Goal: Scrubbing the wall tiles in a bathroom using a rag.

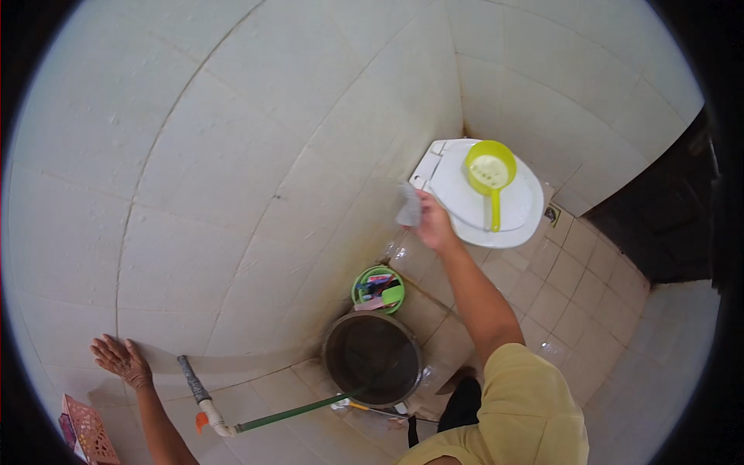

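My right hand (435, 224) is closed on a crumpled grey-white cloth or pad (409, 206) and holds it at the tiled wall (325, 192), beside the toilet. Lower left, my left hand (123, 362) rests against the wall with its fingers spread and nothing in it. A yellow-green plastic dipper (490, 168) sits on the white closed toilet lid (450, 197), right of my right hand. Whether the cloth touches the wall is hard to tell.
A dark round tub (330, 349) stands by the wall, with a green hose (290, 414) running into it from a white pipe tap (215, 417). Beside it is a green basket (356, 290) of small items. A pink perforated basket (92, 433) is lower left; a dark door (657, 215) is right.
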{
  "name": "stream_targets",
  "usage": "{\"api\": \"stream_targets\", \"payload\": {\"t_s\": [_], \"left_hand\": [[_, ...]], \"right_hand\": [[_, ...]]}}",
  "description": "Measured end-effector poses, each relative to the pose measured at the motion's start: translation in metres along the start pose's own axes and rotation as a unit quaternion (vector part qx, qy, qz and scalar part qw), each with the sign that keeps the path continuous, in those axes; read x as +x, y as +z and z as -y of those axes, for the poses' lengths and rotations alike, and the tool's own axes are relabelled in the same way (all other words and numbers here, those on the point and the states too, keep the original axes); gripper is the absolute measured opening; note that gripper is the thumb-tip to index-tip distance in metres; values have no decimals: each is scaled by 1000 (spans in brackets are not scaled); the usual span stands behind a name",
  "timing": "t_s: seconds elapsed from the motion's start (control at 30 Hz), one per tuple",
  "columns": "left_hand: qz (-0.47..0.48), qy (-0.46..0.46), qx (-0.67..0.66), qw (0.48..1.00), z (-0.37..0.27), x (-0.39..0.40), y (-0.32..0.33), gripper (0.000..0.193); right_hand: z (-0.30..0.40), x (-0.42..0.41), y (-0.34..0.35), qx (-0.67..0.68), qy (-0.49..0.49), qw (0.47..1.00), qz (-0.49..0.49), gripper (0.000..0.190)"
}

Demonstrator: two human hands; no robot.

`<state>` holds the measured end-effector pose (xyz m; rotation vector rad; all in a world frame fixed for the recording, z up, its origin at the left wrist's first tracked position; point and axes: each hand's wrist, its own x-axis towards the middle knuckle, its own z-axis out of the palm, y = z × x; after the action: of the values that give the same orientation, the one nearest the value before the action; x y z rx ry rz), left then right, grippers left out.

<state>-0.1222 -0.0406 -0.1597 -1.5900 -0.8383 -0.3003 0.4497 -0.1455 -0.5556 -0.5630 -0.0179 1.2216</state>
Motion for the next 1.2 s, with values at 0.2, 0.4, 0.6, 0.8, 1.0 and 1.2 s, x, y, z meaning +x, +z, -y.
{"api": "stream_targets", "payload": {"t_s": [0.2,0.4,0.6,0.8,1.0,1.2], "left_hand": [[165,-166,-178,956,-26,10,-70,54],[320,-186,-120,921,-102,-31,-157,41],[424,-255,-74,866,-110,-100,-288,34],[482,-343,-9,806,-105,-161,-374,33],[493,-416,38,763,-105,-186,-421,33],[480,-459,70,744,-104,-207,-478,31]], "right_hand": [[133,10,-61,-143,-5,985,-92,34],[179,115,-205,-645,-133,733,-171,35],[126,171,-295,-910,-13,413,16,31],[118,200,-358,-937,-184,286,-84,28],[175,192,-341,-784,-50,618,-27,32],[174,99,-232,-424,26,899,-105,38]]}}
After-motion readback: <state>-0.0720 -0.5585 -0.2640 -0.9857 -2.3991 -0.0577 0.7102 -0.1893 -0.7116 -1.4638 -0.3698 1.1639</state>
